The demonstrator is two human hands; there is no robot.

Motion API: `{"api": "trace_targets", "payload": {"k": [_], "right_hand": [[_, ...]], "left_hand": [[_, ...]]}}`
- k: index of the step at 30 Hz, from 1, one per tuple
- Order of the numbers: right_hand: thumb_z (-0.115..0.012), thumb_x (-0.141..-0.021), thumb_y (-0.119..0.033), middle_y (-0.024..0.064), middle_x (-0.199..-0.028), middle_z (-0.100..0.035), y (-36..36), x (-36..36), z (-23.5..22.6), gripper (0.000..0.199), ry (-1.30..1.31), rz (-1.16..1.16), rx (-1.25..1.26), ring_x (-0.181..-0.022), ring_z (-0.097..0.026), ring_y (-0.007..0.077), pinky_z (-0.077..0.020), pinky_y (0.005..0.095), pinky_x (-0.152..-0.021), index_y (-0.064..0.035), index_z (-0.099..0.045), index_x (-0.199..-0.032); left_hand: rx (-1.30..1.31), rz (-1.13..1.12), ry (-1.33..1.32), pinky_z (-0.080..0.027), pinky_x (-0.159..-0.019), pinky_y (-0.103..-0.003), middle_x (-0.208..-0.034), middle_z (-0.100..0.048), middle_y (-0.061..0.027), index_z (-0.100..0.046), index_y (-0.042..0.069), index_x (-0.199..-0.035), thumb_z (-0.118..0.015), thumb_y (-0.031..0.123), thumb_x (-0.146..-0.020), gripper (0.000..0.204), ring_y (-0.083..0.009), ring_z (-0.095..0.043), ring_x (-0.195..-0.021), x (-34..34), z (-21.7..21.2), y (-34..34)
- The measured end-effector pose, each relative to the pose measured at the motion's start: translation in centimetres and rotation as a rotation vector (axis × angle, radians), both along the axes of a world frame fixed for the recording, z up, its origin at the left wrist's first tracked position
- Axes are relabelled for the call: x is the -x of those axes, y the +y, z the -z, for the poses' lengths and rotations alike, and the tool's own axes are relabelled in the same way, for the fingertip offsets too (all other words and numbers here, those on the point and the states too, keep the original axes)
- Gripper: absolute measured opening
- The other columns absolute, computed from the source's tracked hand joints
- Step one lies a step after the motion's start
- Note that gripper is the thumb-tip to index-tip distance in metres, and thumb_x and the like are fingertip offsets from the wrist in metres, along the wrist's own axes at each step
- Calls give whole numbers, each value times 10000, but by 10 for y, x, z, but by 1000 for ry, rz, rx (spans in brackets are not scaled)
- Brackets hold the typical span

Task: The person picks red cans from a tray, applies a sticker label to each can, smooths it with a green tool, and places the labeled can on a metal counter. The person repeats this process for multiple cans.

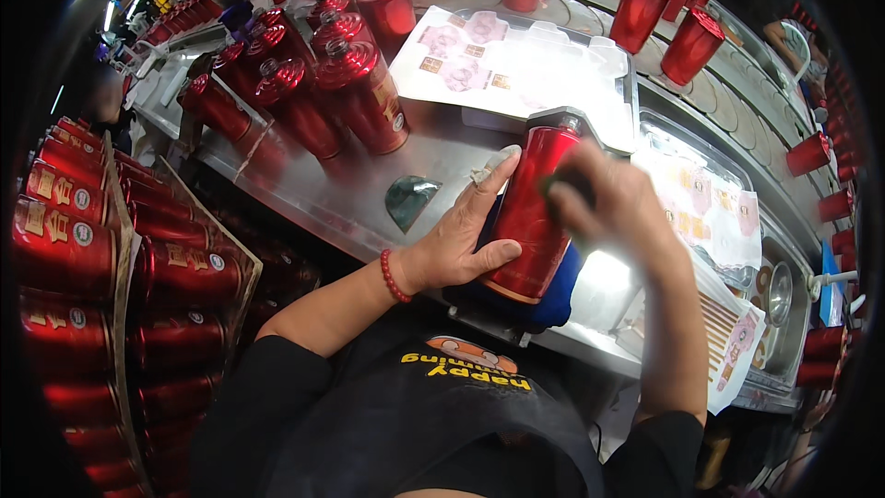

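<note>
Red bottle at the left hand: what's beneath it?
Blue material shows past the lower right of the red bottle; what lies directly beneath is covered by it and can't be seen.

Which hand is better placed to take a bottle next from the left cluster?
Probably the left hand: it's nearer the cluster, though touching the red bottle; the right hand is farther across.

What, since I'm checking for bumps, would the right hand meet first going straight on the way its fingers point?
Probably the red bottle against the left hand; blur hides whether the right hand is touching.
</note>
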State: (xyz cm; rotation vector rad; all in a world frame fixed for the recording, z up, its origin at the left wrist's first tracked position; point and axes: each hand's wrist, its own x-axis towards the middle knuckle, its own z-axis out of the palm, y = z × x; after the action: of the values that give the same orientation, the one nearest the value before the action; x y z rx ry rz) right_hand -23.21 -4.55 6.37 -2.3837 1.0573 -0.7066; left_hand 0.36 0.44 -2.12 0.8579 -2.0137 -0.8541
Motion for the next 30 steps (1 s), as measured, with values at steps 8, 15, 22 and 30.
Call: {"api": "trace_targets", "payload": {"k": [8, 15, 22, 30], "right_hand": [[-735, -894, -124, 156, -849, -690, 12, -1, 36, 189, -418, 368, -76, -782, -690, 301, -536, 369, -706, -29, -643, -1030], [-787, -883, -113, 76, -843, -655, 82, -11, 83, 190, -685, 295, 122, -756, -616, 186, -480, 289, -668, -26, -659, -994], [-698, -975, -185, 50, -813, -661, 75, -16, 70, 199, -913, 424, -393, -743, -591, 91, -490, 248, -703, 0, -624, -982], [-782, -854, -152, 49, -784, -619, 56, -8, 64, 171, -296, 412, 499, -704, -585, 193, -441, 343, -725, -64, -693, -971]], "left_hand": [[-319, -55, 211, -196, -1218, -376, -1613, -276, -205, -100, -42, -1605, -501, 523, -1040, 894, -265, -248, -1509, 0, 2, 12], [-347, -52, 190, -175, -1225, -378, -1620, -278, -180, -136, -44, -1602, -522, 491, -1038, 868, -260, -236, -1515, 3, 0, 10], [-399, -5, 226, -211, -1218, -382, -1615, -286, -174, -130, -43, -1603, -542, 454, -1038, 857, -253, -267, -1501, 3, 0, 7], [-450, 55, 296, -224, -1218, -376, -1622, -261, -168, -103, -19, -1613, -545, 415, -1047, 838, -248, -275, -1496, 0, 8, 2]]}}
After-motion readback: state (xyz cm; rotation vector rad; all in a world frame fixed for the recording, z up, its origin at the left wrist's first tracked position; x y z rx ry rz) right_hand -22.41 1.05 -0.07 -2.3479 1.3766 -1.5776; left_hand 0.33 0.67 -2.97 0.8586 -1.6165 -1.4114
